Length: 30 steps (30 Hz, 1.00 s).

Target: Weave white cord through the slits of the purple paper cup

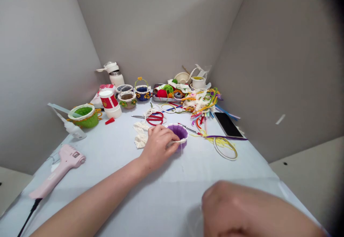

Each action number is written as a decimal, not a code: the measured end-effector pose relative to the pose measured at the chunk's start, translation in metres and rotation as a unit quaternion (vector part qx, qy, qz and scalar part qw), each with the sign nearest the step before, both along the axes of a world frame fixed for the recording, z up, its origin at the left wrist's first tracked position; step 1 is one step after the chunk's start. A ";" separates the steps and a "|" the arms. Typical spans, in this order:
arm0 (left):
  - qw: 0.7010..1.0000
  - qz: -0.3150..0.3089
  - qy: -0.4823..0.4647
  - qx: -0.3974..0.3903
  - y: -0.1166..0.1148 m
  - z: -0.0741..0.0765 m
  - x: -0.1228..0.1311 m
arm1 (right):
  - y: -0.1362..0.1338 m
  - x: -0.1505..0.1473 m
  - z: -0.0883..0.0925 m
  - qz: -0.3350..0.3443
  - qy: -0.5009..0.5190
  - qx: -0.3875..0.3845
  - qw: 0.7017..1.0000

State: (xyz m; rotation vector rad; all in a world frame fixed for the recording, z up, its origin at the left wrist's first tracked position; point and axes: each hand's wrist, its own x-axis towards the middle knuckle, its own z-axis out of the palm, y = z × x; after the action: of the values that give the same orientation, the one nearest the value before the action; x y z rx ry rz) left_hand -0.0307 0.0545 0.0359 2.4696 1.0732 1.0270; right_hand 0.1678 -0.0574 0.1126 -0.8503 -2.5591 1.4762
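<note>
A small purple basket (pixel 181 132) with a white rim stands near the middle of the table. My left hand (pixel 159 142) grips its near left side, fingers over the rim and thumb outside. Fine white thread hangs from the rim at the front. Close to the camera, low on the right, my right hand (pixel 224 208) is closed and raised above the table. Its fingertips are mostly hidden, so what it pinches does not show; a faint pale strand runs below it. Cream lace trim (pixel 140 139) lies left of the basket, and red-handled scissors (pixel 155 119) lie behind it.
A pink glue gun (pixel 60 170) lies at left with its cord. Behind it stand a glue bottle (pixel 73 129), a green basket (pixel 87 117) and more small baskets. A tray of yarn (pixel 166 95), pipe cleaners (pixel 201 102), a phone (pixel 228 124) and a hoop (pixel 225 158) occupy the right.
</note>
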 end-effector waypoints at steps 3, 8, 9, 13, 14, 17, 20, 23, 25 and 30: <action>0.999 0.026 0.018 0.021 0.005 0.002 0.008 | 0.017 0.036 0.012 -0.132 -0.018 0.129 0.983; 0.998 0.038 0.037 0.040 0.011 -0.005 0.011 | 0.038 0.063 -0.010 -0.291 -0.109 0.312 0.898; 0.998 0.037 0.034 0.034 0.011 -0.007 0.011 | 0.041 0.061 -0.015 -0.307 -0.124 0.328 0.885; 0.999 0.026 0.023 0.013 0.012 -0.009 0.009 | 0.062 0.034 -0.030 -0.354 -0.090 0.346 0.864; 0.999 0.024 0.020 0.009 0.012 -0.009 0.008 | 0.069 0.026 -0.034 -0.358 -0.067 0.348 0.864; 1.000 0.020 0.013 0.006 0.012 -0.010 0.007 | 0.086 0.006 -0.049 -0.326 -0.019 0.349 0.878; 1.000 0.019 0.006 0.002 0.011 -0.011 0.006 | 0.095 -0.003 -0.063 -0.315 0.005 0.354 0.881; 1.000 0.027 -0.006 0.000 0.009 -0.011 0.006 | 0.098 -0.005 -0.070 -0.325 0.010 0.356 0.876; 0.999 0.035 -0.010 0.005 0.007 -0.011 0.006 | 0.099 -0.006 -0.071 -0.327 0.006 0.358 0.875; 0.999 0.044 0.006 0.019 0.006 -0.009 0.005 | 0.100 -0.006 -0.072 -0.325 0.006 0.356 0.876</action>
State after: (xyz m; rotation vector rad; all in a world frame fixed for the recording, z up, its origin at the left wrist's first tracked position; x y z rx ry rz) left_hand -0.0253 0.0600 0.0272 2.4804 1.1874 1.0697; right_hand 0.1614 0.0424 0.0401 -1.3283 -2.1617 0.3061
